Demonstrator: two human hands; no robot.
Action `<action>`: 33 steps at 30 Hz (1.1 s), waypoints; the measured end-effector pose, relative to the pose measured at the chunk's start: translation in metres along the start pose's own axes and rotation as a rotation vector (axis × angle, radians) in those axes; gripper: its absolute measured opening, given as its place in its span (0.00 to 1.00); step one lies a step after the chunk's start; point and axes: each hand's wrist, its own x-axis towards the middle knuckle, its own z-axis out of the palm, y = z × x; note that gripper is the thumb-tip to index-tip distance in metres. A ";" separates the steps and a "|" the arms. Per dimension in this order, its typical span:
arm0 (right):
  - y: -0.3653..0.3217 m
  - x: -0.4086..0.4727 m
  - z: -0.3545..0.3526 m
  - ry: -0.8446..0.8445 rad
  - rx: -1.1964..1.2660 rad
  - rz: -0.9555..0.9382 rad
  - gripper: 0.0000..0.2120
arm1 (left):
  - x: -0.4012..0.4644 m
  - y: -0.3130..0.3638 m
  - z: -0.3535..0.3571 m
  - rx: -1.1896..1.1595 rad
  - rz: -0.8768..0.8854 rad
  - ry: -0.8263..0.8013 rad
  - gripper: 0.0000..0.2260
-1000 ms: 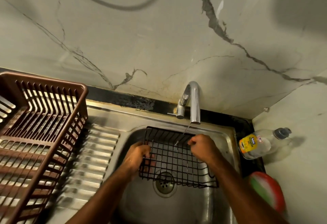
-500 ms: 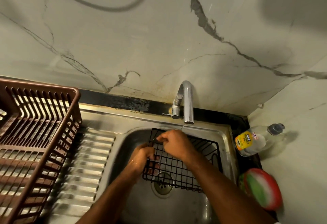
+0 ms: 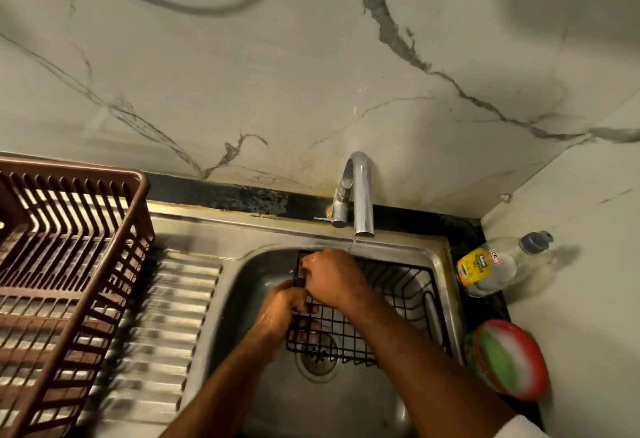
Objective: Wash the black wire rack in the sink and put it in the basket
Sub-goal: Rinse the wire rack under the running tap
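Sink: stainless steel, one basin with a round drain in its floor and a ribbed draining board on its left. Contents: the black wire rack, lying over the drain, and both hands.

Basket: brown slatted plastic, standing on the draining board left of the basin; nothing can be made out inside it.

Black wire rack: a square grid base with low wire sides, wet, its right end against the basin's right wall.

Left hand: grips the rack's left edge, fingers showing through the grid.

Right hand: curled around the rack's far left corner, just beneath the thin stream from the chrome tap.

Counter at right: a clear dishwash bottle with a yellow label lying on its side; nearer, a red and green round object, blurred.
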 end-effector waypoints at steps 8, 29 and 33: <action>0.066 -0.014 -0.009 0.045 0.272 0.501 0.06 | 0.004 -0.006 -0.046 -0.078 0.041 0.128 0.22; 0.096 -0.061 0.013 0.128 0.445 0.686 0.06 | -0.042 -0.066 -0.036 -0.387 -0.077 0.245 0.17; 0.101 -0.050 0.000 0.142 0.520 0.673 0.09 | -0.036 -0.052 -0.059 -0.118 -0.036 0.297 0.22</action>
